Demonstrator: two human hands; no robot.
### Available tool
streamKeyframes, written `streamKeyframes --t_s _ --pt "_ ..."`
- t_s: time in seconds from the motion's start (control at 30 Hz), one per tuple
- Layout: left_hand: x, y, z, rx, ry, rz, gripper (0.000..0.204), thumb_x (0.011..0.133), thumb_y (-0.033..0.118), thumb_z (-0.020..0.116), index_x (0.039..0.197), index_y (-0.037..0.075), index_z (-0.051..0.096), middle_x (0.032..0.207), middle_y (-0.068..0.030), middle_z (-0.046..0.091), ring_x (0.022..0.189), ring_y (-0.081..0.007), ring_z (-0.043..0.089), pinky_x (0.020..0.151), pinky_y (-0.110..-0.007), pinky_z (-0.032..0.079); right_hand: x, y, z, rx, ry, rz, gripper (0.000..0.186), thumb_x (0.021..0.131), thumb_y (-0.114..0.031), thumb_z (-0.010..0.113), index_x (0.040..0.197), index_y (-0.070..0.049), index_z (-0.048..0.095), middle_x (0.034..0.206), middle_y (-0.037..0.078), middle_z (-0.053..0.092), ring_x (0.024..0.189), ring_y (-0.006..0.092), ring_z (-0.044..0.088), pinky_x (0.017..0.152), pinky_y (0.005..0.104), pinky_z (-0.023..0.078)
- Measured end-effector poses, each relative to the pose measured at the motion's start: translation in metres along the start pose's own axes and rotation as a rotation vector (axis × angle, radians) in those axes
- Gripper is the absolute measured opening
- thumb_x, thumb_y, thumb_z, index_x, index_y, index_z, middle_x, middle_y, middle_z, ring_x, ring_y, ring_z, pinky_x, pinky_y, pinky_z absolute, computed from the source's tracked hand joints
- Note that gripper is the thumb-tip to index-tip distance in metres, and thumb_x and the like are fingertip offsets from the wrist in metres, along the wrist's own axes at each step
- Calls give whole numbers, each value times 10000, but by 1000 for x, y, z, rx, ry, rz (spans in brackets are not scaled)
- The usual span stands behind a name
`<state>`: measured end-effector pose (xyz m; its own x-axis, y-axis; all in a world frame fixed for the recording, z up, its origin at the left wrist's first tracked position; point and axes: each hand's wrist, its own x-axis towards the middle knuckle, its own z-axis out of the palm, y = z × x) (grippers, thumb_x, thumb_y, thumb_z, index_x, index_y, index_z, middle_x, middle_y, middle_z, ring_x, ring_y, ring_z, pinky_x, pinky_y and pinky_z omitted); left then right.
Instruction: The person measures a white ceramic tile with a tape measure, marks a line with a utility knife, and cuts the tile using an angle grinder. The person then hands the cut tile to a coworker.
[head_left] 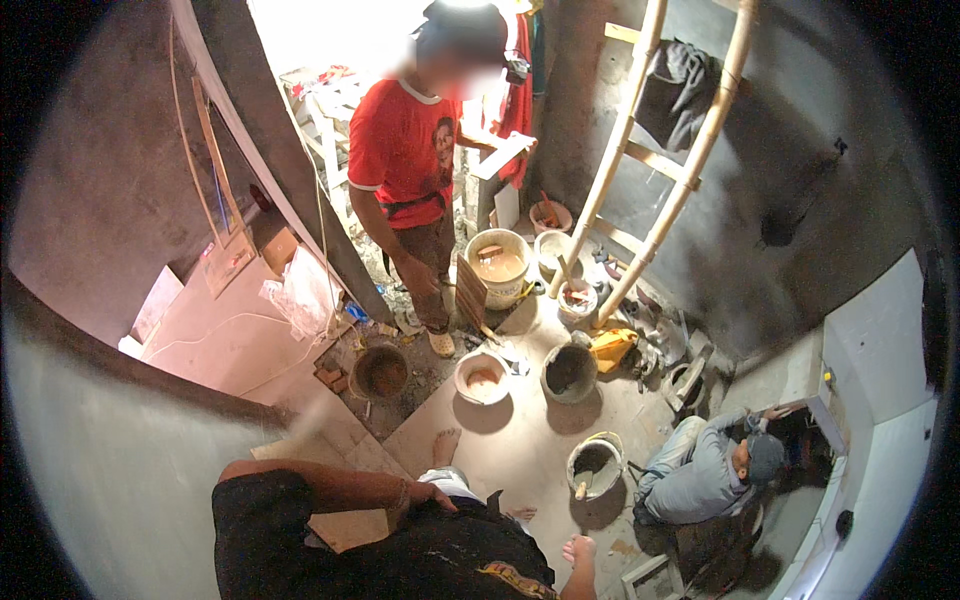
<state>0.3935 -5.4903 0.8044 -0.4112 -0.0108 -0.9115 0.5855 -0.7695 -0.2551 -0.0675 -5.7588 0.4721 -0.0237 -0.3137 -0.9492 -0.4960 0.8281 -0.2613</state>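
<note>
My left hand (pixel 430 495) rests against my hip, over white trousers and beside the hem of my black shirt. Its fingers look stretched out, and I see nothing in them. Low in the view, my right hand (pixel 578 549) is curled into a fist on the right side of my body, with no object showing in it. The thing nearest that fist is a bucket (pixel 574 462) of dark grey mix with a trowel (pixel 582 487) in it. Beyond my feet stand a white bucket (pixel 462 378) with brownish contents and a dark bucket (pixel 569 374).
A person in a red shirt (pixel 405 140) stands ahead, holding a pale flat piece (pixel 500 157). Another person in grey (pixel 705 470) crouches at right by a wall opening. A bamboo ladder (pixel 625 130) leans at the back. A big bucket (pixel 523 250) and rubble (pixel 345 400) lie between.
</note>
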Motion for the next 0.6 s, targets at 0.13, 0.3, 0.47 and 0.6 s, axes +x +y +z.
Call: streamKeyframes --t_s 0.13,0.3,0.47,0.6 --pt "21 4 -87 33 -203 -69 415 871 416 812 1124 96 740 1066 -139 758 912 -321 714 840 -548 575 -12 -31 83 -190 52 -107 160 967 -153 629 1103 -73 648 857 109 704 701 240 715 583 408 602" --pt "-26 -2 -139 -3 -271 94 553 822 346 848 1281 84 688 1263 -154 714 1127 -366 667 1000 -578 494 -47 -80 212 -343 37 -373 77 933 -118 642 1002 -84 645 770 74 678 638 199 676 534 362 538" --pt "-15 11 -188 -189 -251 19 635 788 305 864 1351 83 669 1360 -146 687 1244 -400 625 1094 -618 419 -59 -98 270 -497 57 -479 151 909 -129 673 1047 -78 643 779 71 688 648 198 681 559 363 544" --pt "-46 14 -197 -331 -205 -139 578 831 316 832 1338 90 672 1381 -129 672 1261 -398 610 1099 -617 414 -56 -106 265 -348 -21 -435 168 906 -131 714 1052 -86 646 817 82 711 664 207 699 536 364 543"
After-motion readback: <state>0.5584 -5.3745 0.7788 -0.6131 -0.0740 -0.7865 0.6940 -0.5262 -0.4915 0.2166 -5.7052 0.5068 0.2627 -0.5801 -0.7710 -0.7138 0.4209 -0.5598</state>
